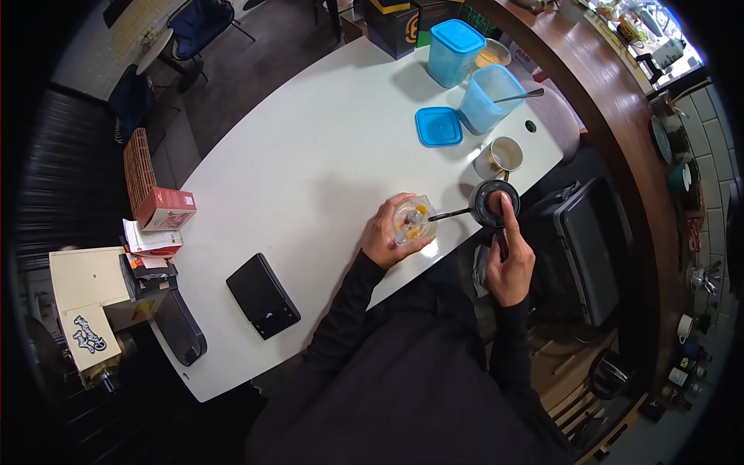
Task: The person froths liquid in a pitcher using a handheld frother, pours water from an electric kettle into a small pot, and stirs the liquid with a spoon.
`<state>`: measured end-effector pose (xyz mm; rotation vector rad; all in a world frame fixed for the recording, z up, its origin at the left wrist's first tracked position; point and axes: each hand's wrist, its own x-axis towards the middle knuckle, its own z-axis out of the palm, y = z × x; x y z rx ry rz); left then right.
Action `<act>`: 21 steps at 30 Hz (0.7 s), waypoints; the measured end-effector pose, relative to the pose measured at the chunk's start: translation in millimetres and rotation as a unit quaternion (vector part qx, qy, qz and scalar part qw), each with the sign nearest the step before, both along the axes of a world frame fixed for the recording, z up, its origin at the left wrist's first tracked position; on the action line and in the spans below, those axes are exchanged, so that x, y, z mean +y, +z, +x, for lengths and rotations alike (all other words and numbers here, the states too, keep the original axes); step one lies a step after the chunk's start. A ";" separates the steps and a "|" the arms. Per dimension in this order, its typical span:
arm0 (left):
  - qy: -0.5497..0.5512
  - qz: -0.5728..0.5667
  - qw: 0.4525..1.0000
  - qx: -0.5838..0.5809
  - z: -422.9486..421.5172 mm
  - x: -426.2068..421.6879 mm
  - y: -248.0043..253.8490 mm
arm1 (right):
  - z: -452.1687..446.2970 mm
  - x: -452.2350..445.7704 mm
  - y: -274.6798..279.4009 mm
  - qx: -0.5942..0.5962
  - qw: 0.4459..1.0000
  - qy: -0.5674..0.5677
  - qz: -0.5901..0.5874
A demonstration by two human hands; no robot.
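Note:
My left hand (pixel 385 239) is wrapped round a small clear cup (pixel 413 219) with yellow and orange bits inside, near the table's front edge. To its right is a dark round pot (pixel 494 204), whose thin dark handle points left and reaches the cup's rim. My right hand (pixel 509 267) is beside the pot, its index finger stretched out over the pot's rim; the other fingers are curled, and whether they hold anything is hidden. Just behind the pot stands a metal mug (pixel 498 157).
On the white table (pixel 325 155) are a lidded blue container (pixel 454 56), an open one (pixel 488 101) with a spoon (pixel 519 96), a blue lid (pixel 439 126) and a black device (pixel 263 296). A red box (pixel 167 208) stands left. A black case (pixel 577 252) is right.

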<state>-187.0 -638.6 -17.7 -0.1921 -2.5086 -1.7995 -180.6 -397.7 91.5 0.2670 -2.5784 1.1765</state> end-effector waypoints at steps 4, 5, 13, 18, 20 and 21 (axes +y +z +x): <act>-0.007 -0.009 1.000 0.004 0.5 -0.7 4.4 | 2.0 2.7 2.2 -0.002 1.000 -0.004 0.009; -0.012 -0.021 1.000 0.013 0.1 -1.3 5.5 | 2.4 3.8 0.9 -0.008 1.000 -0.003 0.013; -0.006 -0.004 1.000 -0.001 -0.8 -1.5 -1.8 | 2.5 1.0 1.9 -0.010 1.000 0.004 0.001; -0.009 0.004 1.000 -0.004 -0.6 -1.7 -1.1 | -0.4 2.0 9.5 -0.021 1.000 -0.006 0.011; -0.008 0.005 1.000 -0.010 -0.3 -1.7 -1.1 | -1.6 3.9 9.1 -0.011 1.000 -0.007 0.015; -0.007 0.005 1.000 -0.010 -0.5 -1.3 -1.0 | -2.4 5.0 8.6 0.000 1.000 -0.008 0.020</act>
